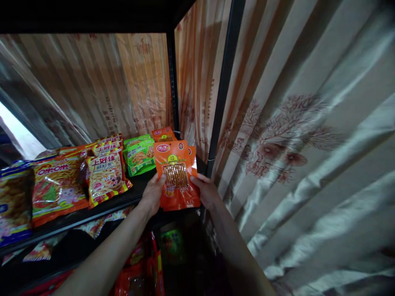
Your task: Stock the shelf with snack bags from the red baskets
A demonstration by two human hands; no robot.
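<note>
Two orange snack packets (176,174), one behind the other, are held upright at the right end of the black shelf. My left hand (153,193) is closed on their left edge, thumb in front. At the right edge, my right hand (206,190) grips them the same way. Through a window in the front packet, brown stick-like food shows. Just behind them another orange packet (163,134) stands on the shelf, partly hidden. Green snack bags (140,156) are close to the left of my left hand.
Red-and-white snack bags (106,174), a large orange noodle-snack bag (58,189) and a blue bag (15,205) line the shelf leftward. A black shelf post (220,94) rises at the right, beside a pleated curtain (293,135). More packets (138,271) lie on the dark lower shelf.
</note>
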